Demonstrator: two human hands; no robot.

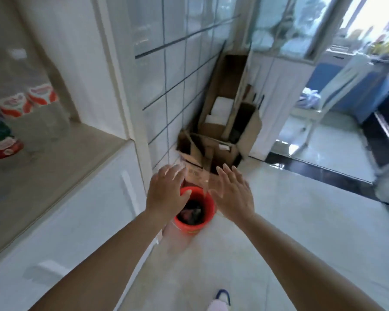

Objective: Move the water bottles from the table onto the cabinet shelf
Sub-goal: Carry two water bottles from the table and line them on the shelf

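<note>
Pale glossy floor tiles [290, 221] fill the lower right of a blurred view, meeting a white tiled wall [177, 63] with dark grout lines.

Both hands reach forward over the floor with nothing in them. The left hand [166, 191] has its fingers loosely spread and a little bent, the thumb lying over the rim of an orange-red bucket [195, 212] as seen from above; whether it touches the rim I cannot tell. The right hand [234, 194] is flat, fingers straight and together, palm turned toward the left hand. Bare forearms run back to the bottom edge.

The bucket stands on the floor beneath and between the hands, with something dark inside. Behind it, opened cardboard boxes [218, 135] lean in the corner against the wall, with white foam pieces in the taller one.

To the left is a white cabinet [81, 209] with a panelled door, and above it the beige cabinet shelf [61, 167]. On that shelf, well apart from both hands, stand clear water bottles [32, 104] with red-and-white labels, two side by side at the back, and another with a red and green label at the frame's left edge, cut off.

At far right a doorway opens on a brighter room with a white chair frame [319, 115] and blue furniture [357, 90]. A blue-trimmed shoe tip [222, 297] shows at the bottom.
</note>
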